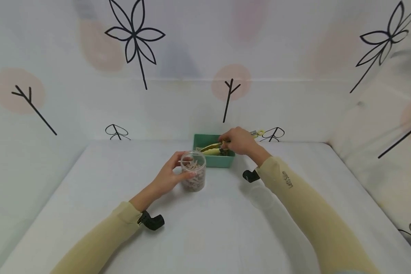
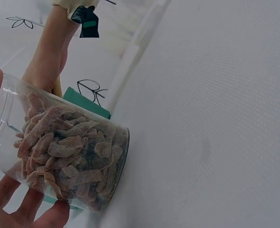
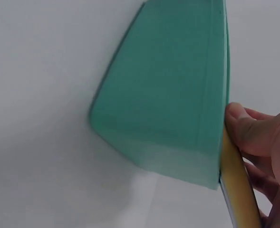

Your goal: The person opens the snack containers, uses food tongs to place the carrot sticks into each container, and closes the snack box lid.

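Note:
My left hand holds a clear plastic jar around its side, thumb toward me and fingers behind. The jar has no lid on, and brownish dried strips fill much of it. Over the green rectangular box, my right hand grips a pair of yellow tongs, whose yellow tips reach down inside. Their metal end with a yellow ring sticks out beyond the hand. In the right wrist view, thumb and fingers pinch the yellow handle beside the box rim. The tips' grip on anything is hidden.
A faint, clear round lid-like disc lies on the white table, under the right forearm's side. Behind the box rises a white wall with printed flowers and twigs. A dark wrist camera sits on each wrist.

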The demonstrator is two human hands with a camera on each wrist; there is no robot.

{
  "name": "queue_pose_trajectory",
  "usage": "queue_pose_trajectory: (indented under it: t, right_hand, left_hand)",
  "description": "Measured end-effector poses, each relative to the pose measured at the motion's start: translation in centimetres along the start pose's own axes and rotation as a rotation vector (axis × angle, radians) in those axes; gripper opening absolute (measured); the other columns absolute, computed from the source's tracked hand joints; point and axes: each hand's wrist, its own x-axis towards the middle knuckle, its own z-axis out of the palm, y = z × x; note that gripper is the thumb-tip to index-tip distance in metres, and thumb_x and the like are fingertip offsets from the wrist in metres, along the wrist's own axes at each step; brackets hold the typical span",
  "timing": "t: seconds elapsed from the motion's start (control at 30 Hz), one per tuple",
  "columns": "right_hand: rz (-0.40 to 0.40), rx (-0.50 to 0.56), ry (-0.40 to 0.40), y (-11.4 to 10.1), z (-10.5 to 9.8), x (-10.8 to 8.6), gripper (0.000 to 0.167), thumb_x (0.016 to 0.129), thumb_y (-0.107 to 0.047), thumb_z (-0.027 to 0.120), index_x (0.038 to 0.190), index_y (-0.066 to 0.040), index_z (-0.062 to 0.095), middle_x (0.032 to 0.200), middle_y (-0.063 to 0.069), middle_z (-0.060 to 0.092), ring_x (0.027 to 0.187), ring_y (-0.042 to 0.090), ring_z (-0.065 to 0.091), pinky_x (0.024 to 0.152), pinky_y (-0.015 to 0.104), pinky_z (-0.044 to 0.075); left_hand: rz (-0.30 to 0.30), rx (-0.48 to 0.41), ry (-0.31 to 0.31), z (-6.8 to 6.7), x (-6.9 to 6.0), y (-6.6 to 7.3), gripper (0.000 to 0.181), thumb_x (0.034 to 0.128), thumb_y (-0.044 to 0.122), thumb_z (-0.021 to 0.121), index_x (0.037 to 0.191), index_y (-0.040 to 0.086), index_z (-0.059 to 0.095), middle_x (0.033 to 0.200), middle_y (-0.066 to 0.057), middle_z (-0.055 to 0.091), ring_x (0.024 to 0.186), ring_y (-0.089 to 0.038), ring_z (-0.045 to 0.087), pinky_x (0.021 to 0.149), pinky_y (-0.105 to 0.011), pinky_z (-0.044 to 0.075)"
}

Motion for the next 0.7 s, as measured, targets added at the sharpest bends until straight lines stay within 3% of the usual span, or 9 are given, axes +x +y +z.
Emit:
queue_pose_trajectory:
  t: [0.17,0.43,0.7]
  right_hand:
    - [0.002,0.013,0.048,-0.2,0.3,-0.4,0.024,0.095,-0.020,0.069,0.118,-0.013,0.075,0.102,0.003,0.075,0.087,0.019,0.065,0.069,0.035,0.051]
    - [0.000,0.043,0.082,0.2,-0.2,-0.7,0.023,0.096,-0.018,0.069,0.116,-0.010,0.075,0.108,0.007,0.074,0.095,0.023,0.066,0.077,0.041,0.053]
    - [-0.001,0.101,0.158,0.3,-2.2,-1.3,0.024,0.095,-0.016,0.070,0.117,-0.007,0.074,0.108,0.013,0.073,0.097,0.028,0.066,0.081,0.044,0.052]
  left_hand:
    - [-0.012,0.011,0.000,-0.1,-0.1,0.2,0.061,0.0918,0.017,0.074,0.144,0.018,0.042,0.142,-0.014,0.049,0.130,-0.038,0.044,0.100,-0.060,0.039]
    - [-0.014,0.005,-0.003,0.0,0.1,0.0,0.061,0.0916,0.018,0.075,0.144,0.017,0.043,0.142,-0.014,0.050,0.129,-0.037,0.045,0.100,-0.058,0.040]
    - [-0.037,0.015,-0.001,-0.1,0.1,0.2,0.066,0.0918,0.012,0.073,0.148,0.013,0.039,0.145,-0.018,0.047,0.130,-0.040,0.043,0.099,-0.061,0.039]
